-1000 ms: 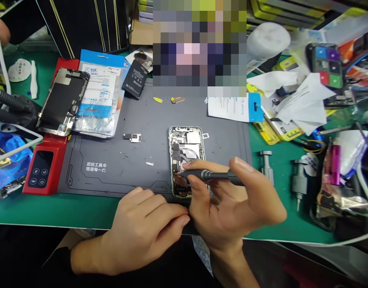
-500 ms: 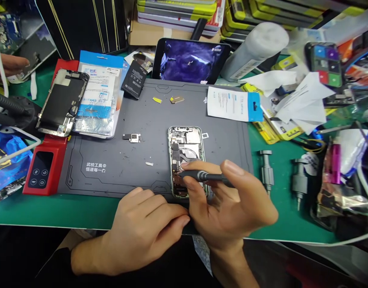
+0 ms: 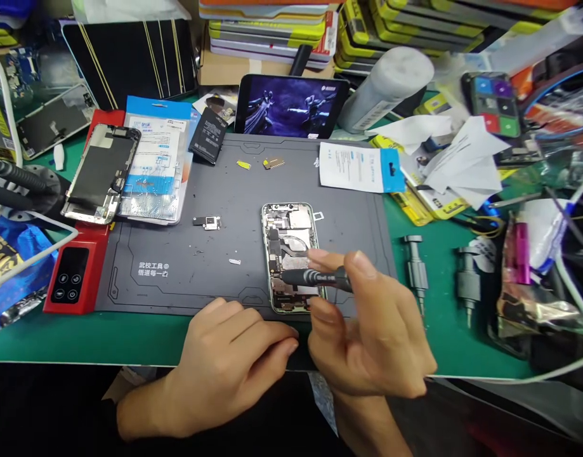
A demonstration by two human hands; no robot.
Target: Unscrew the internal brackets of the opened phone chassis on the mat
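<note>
An opened phone [image 3: 299, 220] lies on the grey work mat, its inner boards and flex cables exposed. My right hand [image 3: 374, 324] grips a dark screwdriver [image 3: 314, 277] between thumb and fingers, holding it over the phone's lower half; the tip cannot be made out. At the mat's front edge rests my left hand [image 3: 234, 365], fingers curled in and thumb against them, with nothing visible in it. Beside the phone's upper right side is a small SIM tray [image 3: 318, 216]. Left of the phone lie a small metal part with a black tail [image 3: 208, 223] and a little silver plate [image 3: 235, 261].
A detached phone screen [image 3: 101, 168] leans over a red device [image 3: 72, 279] on the left. Near the mat's back are a black battery [image 3: 209, 136] and a lit tablet [image 3: 291, 106]. Two grey screwdrivers [image 3: 416, 270] stand on the right, by a pile of bags and cables.
My right hand's fingers have shifted and opened somewhat around the screwdriver, baring more of its handle. The other person's hand at the far left is out of view. The camera view has shifted slightly.
</note>
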